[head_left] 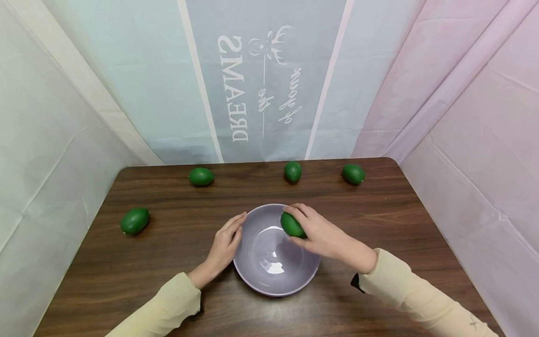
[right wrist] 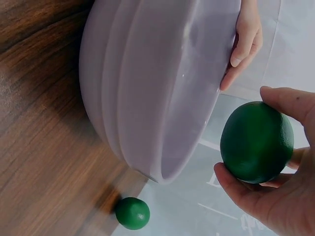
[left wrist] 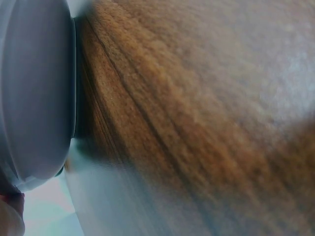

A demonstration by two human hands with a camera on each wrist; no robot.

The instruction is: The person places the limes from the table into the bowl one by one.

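A shallow purple-grey bowl (head_left: 269, 276) stands on the wooden table, and nothing lies inside it. My right hand (head_left: 313, 234) grips a green lime (head_left: 291, 224) between thumb and fingers, over the right part of the bowl. In the right wrist view the same lime (right wrist: 257, 142) shows held above the level of the rim. Against the bowl's left rim rests my left hand (head_left: 225, 245), its fingers fairly straight. The left wrist view has the bowl's outer wall (left wrist: 37, 88) close up, with a fingertip (left wrist: 11, 219) at its edge.
More limes lie on the dark wooden table (head_left: 177, 210): one at the left (head_left: 135, 221), one at the back left (head_left: 201, 176), one at the back middle (head_left: 292, 172) and one at the back right (head_left: 353, 174). A printed curtain (head_left: 269, 93) hangs behind the table.
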